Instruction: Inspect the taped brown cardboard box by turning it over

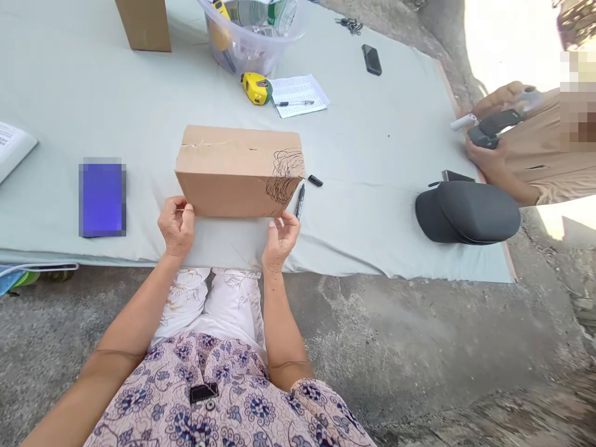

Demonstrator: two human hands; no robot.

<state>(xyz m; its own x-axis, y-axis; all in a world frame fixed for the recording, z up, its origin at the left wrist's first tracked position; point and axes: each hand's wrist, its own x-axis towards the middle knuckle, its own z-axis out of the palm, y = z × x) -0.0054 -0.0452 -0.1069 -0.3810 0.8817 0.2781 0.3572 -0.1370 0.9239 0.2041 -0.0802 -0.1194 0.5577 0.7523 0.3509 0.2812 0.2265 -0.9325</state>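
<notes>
A brown cardboard box stands on the cloth-covered table in front of me, its right end scribbled with black lines. My left hand is closed at the lower left corner, thumb and fingers pinched against it. At the lower right corner my right hand grips the box edge between thumb and fingers. Just right of the box lies an uncapped black marker, close to my right fingers. Its black cap rests a little farther off.
Behind the box are a yellow tape measure, a paper with a pen and a plastic tub. A blurred blue item lies left. A black case sits right, near another person's hands holding a dark device.
</notes>
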